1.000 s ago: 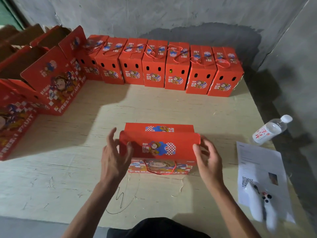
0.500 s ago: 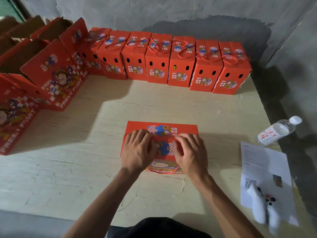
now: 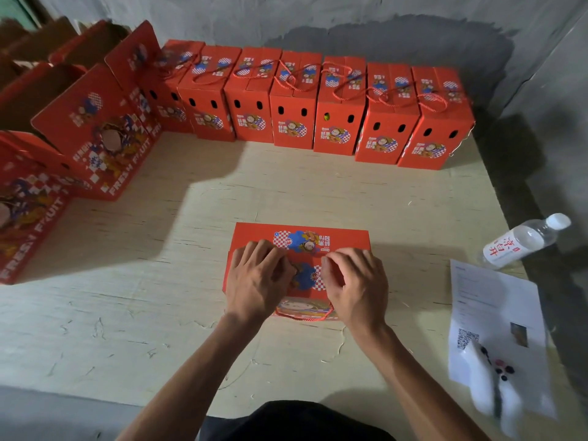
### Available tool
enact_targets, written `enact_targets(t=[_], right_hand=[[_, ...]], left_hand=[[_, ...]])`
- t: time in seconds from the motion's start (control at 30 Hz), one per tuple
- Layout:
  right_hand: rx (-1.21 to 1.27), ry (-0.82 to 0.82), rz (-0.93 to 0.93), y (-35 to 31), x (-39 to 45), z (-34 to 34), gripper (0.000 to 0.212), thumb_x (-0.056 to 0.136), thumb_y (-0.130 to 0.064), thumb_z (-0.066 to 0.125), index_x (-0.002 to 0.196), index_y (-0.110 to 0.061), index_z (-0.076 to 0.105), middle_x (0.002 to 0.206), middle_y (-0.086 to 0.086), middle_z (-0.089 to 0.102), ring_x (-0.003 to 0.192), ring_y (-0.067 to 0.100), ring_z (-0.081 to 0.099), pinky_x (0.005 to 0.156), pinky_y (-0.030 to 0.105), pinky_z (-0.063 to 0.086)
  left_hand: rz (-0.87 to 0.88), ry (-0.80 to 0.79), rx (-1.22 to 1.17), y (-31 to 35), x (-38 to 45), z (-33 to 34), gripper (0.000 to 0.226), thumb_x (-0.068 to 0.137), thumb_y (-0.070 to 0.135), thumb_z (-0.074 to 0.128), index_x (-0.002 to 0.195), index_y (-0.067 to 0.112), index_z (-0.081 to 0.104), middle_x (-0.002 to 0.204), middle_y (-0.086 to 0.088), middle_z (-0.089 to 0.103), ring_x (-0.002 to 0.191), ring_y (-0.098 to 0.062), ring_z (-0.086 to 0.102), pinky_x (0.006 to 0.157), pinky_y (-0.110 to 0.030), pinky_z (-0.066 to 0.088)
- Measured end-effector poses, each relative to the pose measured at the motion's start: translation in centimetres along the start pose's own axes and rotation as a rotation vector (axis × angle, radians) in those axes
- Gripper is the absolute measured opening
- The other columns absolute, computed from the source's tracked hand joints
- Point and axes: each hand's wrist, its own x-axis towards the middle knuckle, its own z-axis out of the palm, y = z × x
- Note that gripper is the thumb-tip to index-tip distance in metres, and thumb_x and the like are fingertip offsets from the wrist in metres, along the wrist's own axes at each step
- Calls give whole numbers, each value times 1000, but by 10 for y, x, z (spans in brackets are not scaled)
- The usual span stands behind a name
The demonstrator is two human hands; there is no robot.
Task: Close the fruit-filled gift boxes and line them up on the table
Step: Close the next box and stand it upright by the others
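Note:
A red gift box point(image 3: 345, 238) lies in the middle of the table in front of me, its top flaps folded over. Both hands are on its top. My left hand point(image 3: 257, 278) covers the left half, its bent fingers reaching the seam between the flaps. My right hand point(image 3: 354, 281) is on the right half, fingers curled and pinching at the near flap's edge. A red cord handle point(image 3: 304, 317) hangs at the box's near side. Along the back wall stands a row of several closed red boxes point(image 3: 334, 122) with cord handles on top.
Several open red boxes point(image 3: 95, 135) with raised flaps crowd the left side. On the right lie a water bottle point(image 3: 525, 240), a printed sheet point(image 3: 490, 307) and a white controller point(image 3: 491, 386). The table's right edge runs close to a grey wall.
My hands came in from the box's two ends onto its top and folded the raised near flap down. Since then their fingers have curled at the seam.

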Motion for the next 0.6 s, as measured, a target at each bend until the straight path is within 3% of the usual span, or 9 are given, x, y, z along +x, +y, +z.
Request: enact_targets(t=[0.23, 0.37, 0.47, 0.6], right_hand=[[-12, -166, -6, -12, 15, 1, 34, 109, -31, 51, 83, -13, 62, 86, 3, 56, 83, 29, 52, 71, 42, 44], [-13, -162, -17, -8, 16, -2, 32, 107, -35, 52, 86, -14, 64, 93, 2, 59, 86, 27, 53, 77, 39, 43], [29, -120, 27, 4, 19, -6, 35, 101, -46, 62, 86, -16, 69, 103, 1, 64, 93, 26, 59, 88, 41, 46], [127, -5, 213, 25, 7, -10, 36, 94, -46, 71, 80, -13, 69, 111, 3, 67, 105, 25, 63, 96, 44, 47]], left_hand=[[98, -158, 70, 20, 8, 13, 17, 102, 20, 44, 101, 15, 60, 98, -4, 57, 87, -30, 49, 76, -42, 39], [93, -146, 9, 19, 11, 11, 13, 103, 21, 49, 99, 17, 61, 96, -1, 58, 85, -29, 50, 73, -42, 41], [-43, -65, -61, 11, 9, 5, 19, 99, 31, 64, 88, 17, 67, 90, 0, 64, 80, -26, 53, 72, -42, 44], [-267, 40, -26, -17, -4, -9, 21, 97, 38, 70, 87, 20, 73, 96, 0, 66, 90, -26, 55, 89, -44, 44]])
